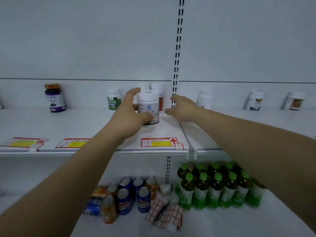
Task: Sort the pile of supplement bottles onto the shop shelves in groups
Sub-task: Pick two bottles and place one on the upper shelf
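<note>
While my left hand (129, 112) curls round a smooth white plastic bottle (149, 106), a squat cylinder with a flat round cap on the matte white shelf (77, 124), my right hand (183, 108) hovers just right of it, fingers loosely spread, holding nothing.

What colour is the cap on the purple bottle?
The round cap is copper-orange, seen in the head view.

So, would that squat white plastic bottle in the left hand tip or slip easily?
Probably stable: the squat white plastic bottle looks wide for its height. Likely light: the left hand alone grips it. Its smooth sides might slip slightly.
</note>
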The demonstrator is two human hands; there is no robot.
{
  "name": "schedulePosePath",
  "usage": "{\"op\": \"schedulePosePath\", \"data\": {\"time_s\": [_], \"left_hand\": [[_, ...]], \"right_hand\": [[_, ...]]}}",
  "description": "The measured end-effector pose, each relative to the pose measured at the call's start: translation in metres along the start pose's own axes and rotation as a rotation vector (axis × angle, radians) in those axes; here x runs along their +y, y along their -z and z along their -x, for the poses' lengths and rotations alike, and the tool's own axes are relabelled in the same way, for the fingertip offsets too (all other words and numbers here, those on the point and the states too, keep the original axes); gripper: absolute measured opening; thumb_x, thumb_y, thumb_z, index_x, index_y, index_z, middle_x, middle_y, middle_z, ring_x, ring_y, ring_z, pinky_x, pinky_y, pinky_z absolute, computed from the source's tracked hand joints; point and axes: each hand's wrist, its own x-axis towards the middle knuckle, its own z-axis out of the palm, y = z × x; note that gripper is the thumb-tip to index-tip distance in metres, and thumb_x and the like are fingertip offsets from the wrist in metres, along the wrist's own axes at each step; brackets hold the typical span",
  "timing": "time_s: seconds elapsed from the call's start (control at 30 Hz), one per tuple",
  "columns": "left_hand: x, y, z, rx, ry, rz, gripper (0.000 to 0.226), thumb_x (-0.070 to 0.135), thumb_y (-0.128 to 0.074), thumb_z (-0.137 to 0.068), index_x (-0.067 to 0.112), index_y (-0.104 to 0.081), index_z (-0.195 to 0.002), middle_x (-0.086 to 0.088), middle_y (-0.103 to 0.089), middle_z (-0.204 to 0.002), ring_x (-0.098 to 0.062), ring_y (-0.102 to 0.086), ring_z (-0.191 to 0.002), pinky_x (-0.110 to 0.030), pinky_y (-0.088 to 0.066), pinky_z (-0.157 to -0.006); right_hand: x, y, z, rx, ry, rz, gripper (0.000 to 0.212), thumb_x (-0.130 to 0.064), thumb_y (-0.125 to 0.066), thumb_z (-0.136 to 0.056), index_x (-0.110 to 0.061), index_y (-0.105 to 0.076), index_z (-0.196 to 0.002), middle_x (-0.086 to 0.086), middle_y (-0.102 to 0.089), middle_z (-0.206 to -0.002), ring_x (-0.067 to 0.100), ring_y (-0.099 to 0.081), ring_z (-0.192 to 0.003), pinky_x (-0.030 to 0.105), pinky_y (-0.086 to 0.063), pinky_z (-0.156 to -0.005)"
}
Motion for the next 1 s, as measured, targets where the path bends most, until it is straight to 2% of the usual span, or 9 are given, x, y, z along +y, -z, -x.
{"op": "schedulePosePath", "data": {"time_s": [0.07, 0.13, 0.2, 0.37, 0.53, 0.67, 0.83, 1.0], "left_hand": [[0.011, -0.014, -0.006, -0.064, -0.010, 0.050, 0.076, 0.005, -0.069, -0.082, 0.034, -0.028, -0.139, 0.013, -0.053, -0.091, -0.002, -0.057, -0.082, -0.020, -0.049, -0.069], [0.021, -0.033, -0.007, -0.149, -0.002, 0.090, 0.078, 0.001, -0.070, -0.079, 0.032, -0.028, -0.137, 0.003, -0.057, -0.104, -0.015, -0.061, -0.092, -0.037, -0.054, -0.085], [0.030, -0.054, -0.007, -0.204, 0.004, 0.119, 0.078, -0.003, -0.070, -0.078, 0.029, -0.029, -0.136, -0.004, -0.055, -0.114, -0.019, -0.061, -0.095, -0.044, -0.053, -0.089], [0.052, -0.109, -0.004, -0.333, 0.039, 0.229, 0.076, -0.004, -0.068, -0.081, 0.030, -0.031, -0.138, -0.012, -0.058, -0.114, -0.028, -0.063, -0.099, -0.044, -0.056, -0.085], [0.077, -0.174, -0.004, -0.396, 0.034, 0.300, 0.070, -0.004, -0.066, -0.082, 0.031, -0.037, -0.135, -0.017, -0.061, -0.115, -0.030, -0.064, -0.100, -0.042, -0.057, -0.081], [0.106, -0.238, -0.003, -0.382, 0.017, 0.299, 0.066, -0.003, -0.064, -0.084, 0.030, -0.038, -0.135, -0.014, -0.061, -0.116, -0.029, -0.064, -0.100, -0.042, -0.057, -0.082], [0.139, -0.323, -0.003, -0.406, -0.002, 0.279, 0.069, -0.004, -0.059, -0.086, 0.040, -0.034, -0.133, -0.011, -0.063, -0.111, -0.028, -0.064, -0.099, -0.046, -0.055, -0.085], [0.168, -0.400, -0.010, -0.455, -0.034, 0.199, 0.061, -0.004, -0.060, -0.085, 0.033, -0.038, -0.128, -0.010, -0.057, -0.113, -0.026, -0.060, -0.099, -0.040, -0.056, -0.082]], "right_hand": [[0.016, 0.010, 0.013, -0.011, -0.027, 0.058, 0.067, -0.045, -0.053, -0.094, -0.012, -0.030, -0.148, 0.010, -0.035, -0.151, 0.027, -0.038, -0.134, 0.031, -0.034, -0.103], [0.034, 0.021, 0.026, -0.026, -0.074, 0.086, 0.067, -0.046, -0.052, -0.094, -0.011, -0.030, -0.147, 0.010, -0.035, -0.151, 0.027, -0.038, -0.135, 0.031, -0.033, -0.103], [0.056, 0.032, 0.039, -0.041, -0.113, 0.113, 0.068, -0.048, -0.051, -0.094, -0.011, -0.031, -0.147, 0.009, -0.035, -0.152, 0.027, -0.038, -0.135, 0.030, -0.032, -0.103], [0.119, 0.062, 0.068, -0.035, -0.191, 0.132, 0.064, -0.049, -0.050, -0.094, -0.013, -0.035, -0.146, 0.007, -0.038, -0.151, 0.026, -0.039, -0.134, 0.031, -0.032, -0.104], [0.199, 0.099, 0.092, -0.043, -0.222, 0.155, 0.063, -0.052, -0.048, -0.094, -0.016, -0.037, -0.145, 0.006, -0.038, -0.150, 0.026, -0.039, -0.134, 0.033, -0.032, -0.104], [0.266, 0.131, 0.107, -0.062, -0.214, 0.183, 0.062, -0.051, -0.046, -0.095, -0.016, -0.037, -0.145, 0.006, -0.038, -0.150, 0.026, -0.039, -0.134, 0.031, -0.032, -0.104], [0.348, 0.165, 0.122, -0.070, -0.245, 0.168, 0.061, -0.054, -0.046, -0.094, -0.017, -0.040, -0.143, 0.006, -0.040, -0.149, 0.026, -0.040, -0.133, 0.033, -0.033, -0.104], [0.418, 0.189, 0.145, -0.056, -0.294, 0.166, 0.063, -0.056, -0.043, -0.094, -0.017, -0.039, -0.144, 0.003, -0.038, -0.150, 0.024, -0.039, -0.133, 0.034, -0.032, -0.106]]}}
